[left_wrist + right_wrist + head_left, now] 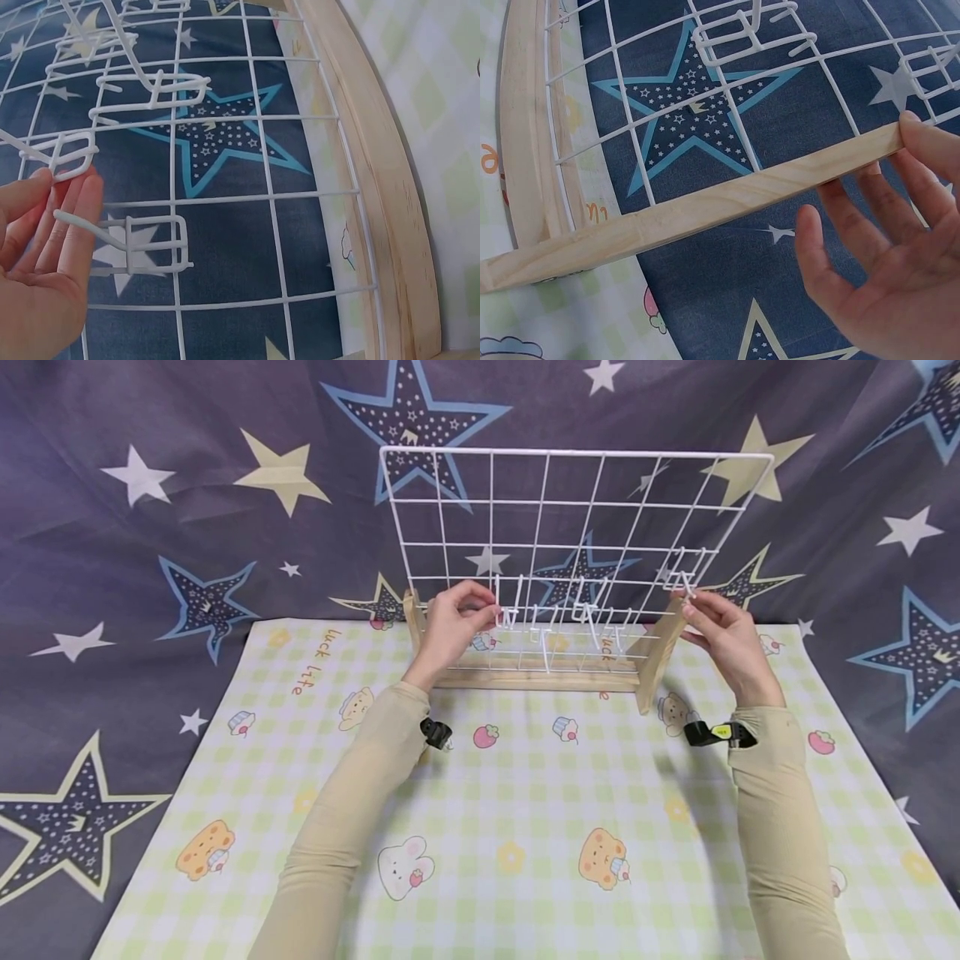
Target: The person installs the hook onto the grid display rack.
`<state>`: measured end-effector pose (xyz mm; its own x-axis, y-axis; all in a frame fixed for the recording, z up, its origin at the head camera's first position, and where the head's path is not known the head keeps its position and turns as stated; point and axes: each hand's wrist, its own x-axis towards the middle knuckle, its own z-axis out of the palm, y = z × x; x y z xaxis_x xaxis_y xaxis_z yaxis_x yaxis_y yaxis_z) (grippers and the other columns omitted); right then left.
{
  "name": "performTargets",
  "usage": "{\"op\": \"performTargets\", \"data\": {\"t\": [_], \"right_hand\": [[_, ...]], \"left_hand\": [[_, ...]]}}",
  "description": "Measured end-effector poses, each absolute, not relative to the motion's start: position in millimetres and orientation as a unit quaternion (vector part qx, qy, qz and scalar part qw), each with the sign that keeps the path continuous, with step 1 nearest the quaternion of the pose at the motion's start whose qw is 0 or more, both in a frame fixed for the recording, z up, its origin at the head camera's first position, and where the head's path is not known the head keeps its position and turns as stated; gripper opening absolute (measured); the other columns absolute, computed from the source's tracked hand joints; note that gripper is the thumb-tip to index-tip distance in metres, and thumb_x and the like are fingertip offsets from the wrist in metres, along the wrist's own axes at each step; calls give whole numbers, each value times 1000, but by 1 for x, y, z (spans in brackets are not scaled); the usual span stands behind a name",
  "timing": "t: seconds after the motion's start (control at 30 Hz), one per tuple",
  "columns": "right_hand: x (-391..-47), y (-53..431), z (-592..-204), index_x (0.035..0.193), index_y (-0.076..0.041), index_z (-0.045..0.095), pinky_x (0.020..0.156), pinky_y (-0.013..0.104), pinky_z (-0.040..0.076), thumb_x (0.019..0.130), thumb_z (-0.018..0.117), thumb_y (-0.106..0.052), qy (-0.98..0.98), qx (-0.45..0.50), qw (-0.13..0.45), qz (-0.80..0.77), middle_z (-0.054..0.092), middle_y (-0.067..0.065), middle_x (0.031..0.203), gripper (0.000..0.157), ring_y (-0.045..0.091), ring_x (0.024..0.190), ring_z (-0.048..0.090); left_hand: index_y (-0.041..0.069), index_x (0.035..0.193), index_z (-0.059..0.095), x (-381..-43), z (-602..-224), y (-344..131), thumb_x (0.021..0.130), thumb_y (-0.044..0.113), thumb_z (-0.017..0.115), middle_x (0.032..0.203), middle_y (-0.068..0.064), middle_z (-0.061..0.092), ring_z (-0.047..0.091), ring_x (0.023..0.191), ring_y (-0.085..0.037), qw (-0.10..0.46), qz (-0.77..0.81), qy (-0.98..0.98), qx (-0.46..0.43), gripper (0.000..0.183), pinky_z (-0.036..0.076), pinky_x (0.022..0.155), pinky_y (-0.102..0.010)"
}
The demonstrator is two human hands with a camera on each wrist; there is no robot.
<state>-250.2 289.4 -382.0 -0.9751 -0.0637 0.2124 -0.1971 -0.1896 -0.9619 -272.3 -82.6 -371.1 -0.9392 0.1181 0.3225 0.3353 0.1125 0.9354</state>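
A white wire grid panel stands tilted in a wooden stand, with several white wire hooks hung on its lower part. At the left, my left hand pinches the edge of one white wire hook between thumb and fingers. Another hook sits close by on the grid, its prong crossing in front of my fingers. My right hand grips the upper end of the right wooden post, with some fingertips behind it. Just above that hand hangs another white hook.
The stand's wooden base bar rests on a green-checked tablecloth printed with cartoon figures. Behind the grid hangs a dark star-patterned cloth. The left wooden post stands beside my left hand. Black cameras are strapped to both wrists.
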Motion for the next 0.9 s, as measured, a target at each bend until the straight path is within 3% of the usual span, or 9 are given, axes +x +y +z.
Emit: {"op": "performTargets", "data": {"t": [0.23, 0.57, 0.73, 0.9], "right_hand": [[-251, 289, -383, 123, 4, 61, 79, 23, 57, 93, 64, -5, -626, 103, 39, 772, 66, 5, 120, 31, 13, 104, 63], [-251, 291, -384, 123, 4, 61, 78, 23, 57, 94, 63, -5, -627, 104, 44, 771, 65, 6, 120, 31, 14, 102, 63], [-251, 290, -384, 121, 0, 64, 79, 23, 56, 94, 63, -5, -628, 107, 40, 770, 65, 5, 121, 27, 14, 105, 61], [-252, 291, -384, 120, -1, 64, 78, 22, 57, 94, 63, -5, -628, 108, 41, 770, 64, 6, 122, 27, 14, 105, 61]], "left_hand": [[-7, 91, 66, -275, -371, -87, 86, -2, 72, 87, -19, 70, 69, 75, -27, 81, -622, -764, -153, 10, 60, 71, -28], [-2, 85, 68, -275, -369, -88, 83, 7, 77, 79, -11, 71, 67, 70, -27, 108, -560, -805, -166, 12, 54, 59, -21], [0, 89, 68, -271, -373, -92, 84, 9, 77, 82, -9, 71, 66, 69, -19, 111, -562, -802, -171, 13, 55, 62, -23], [-2, 97, 65, -266, -375, -97, 86, 4, 73, 88, -13, 70, 67, 70, -23, 91, -600, -772, -192, 15, 58, 63, -29]]}}
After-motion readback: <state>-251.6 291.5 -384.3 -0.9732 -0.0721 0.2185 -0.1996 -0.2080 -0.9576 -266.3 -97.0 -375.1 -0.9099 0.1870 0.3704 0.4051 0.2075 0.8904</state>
